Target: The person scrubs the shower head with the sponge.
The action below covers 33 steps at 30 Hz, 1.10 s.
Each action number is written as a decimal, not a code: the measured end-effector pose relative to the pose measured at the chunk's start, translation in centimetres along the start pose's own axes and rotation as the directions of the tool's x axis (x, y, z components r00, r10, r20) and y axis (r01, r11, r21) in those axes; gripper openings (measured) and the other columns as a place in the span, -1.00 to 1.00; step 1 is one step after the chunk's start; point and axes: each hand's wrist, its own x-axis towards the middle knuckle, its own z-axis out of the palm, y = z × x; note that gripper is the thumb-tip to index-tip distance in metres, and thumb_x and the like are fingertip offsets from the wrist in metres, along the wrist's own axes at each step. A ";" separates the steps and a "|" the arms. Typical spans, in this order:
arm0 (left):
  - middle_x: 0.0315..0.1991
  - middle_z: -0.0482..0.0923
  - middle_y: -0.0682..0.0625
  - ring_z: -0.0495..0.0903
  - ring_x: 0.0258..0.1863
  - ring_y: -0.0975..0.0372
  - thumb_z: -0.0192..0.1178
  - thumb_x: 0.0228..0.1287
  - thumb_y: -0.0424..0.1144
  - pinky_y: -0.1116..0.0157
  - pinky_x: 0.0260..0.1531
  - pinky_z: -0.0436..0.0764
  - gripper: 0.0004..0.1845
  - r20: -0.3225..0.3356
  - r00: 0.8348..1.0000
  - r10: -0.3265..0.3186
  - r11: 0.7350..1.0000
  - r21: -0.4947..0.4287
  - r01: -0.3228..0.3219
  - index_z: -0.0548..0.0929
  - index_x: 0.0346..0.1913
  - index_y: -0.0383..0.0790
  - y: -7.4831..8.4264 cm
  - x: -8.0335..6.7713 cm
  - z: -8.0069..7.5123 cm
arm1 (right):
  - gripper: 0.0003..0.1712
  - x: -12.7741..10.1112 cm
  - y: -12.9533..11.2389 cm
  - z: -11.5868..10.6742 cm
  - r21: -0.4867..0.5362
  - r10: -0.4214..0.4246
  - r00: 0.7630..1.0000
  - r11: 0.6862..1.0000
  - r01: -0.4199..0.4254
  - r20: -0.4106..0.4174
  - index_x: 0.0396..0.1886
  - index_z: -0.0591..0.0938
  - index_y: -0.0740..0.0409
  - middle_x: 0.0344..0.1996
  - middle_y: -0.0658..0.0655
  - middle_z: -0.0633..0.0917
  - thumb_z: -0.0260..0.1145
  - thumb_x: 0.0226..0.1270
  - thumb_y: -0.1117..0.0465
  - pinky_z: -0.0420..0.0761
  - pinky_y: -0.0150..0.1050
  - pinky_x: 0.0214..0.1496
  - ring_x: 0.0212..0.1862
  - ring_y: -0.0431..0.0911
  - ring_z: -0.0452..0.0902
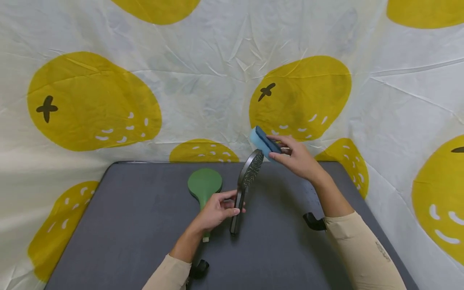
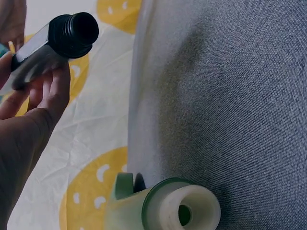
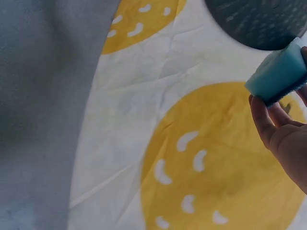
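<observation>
Dark grey and glossy, a hand shower [image 1: 248, 171] tilts near the centre of the head view, a person's left hand [image 1: 215, 210] curled around its handle [image 1: 235, 226] as the right hand [image 1: 299, 158] pinches a two-layered blue sponge [image 1: 259, 141] beside its upper rim. Just left of it, a green hand shower [image 1: 204, 183] lies on the grey table [image 1: 145, 225]. At upper left of the left-wrist view, fingers [image 2: 55, 91] wrap the handle beside its hollow threaded end [image 2: 72, 36]; the green hand shower's pale end [image 2: 204, 201] shows at lower centre. In the right-wrist view, the right hand's fingers hold the sponge at the right edge, below the spray head [image 3: 264, 21]; whether the two touch cannot be told. The dark hand shower looks light and stiff, probably slippery when wet, best gripped mid-handle; the soft, yielding sponge suits a pinch along its sides.
</observation>
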 end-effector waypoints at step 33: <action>0.10 0.60 -0.35 0.79 -0.05 0.19 0.16 0.47 -0.45 0.10 0.03 0.76 -0.36 0.193 0.980 0.046 0.988 -0.154 -0.016 0.22 0.50 -0.57 0.7 0.7 0.0 | -0.24 -1.3 -2.9 6.9 -0.572 -0.602 0.797 0.671 0.472 -0.048 0.33 0.52 0.04 0.32 0.38 0.44 0.64 0.13 0.27 0.60 0.16 0.22 0.30 0.28 0.41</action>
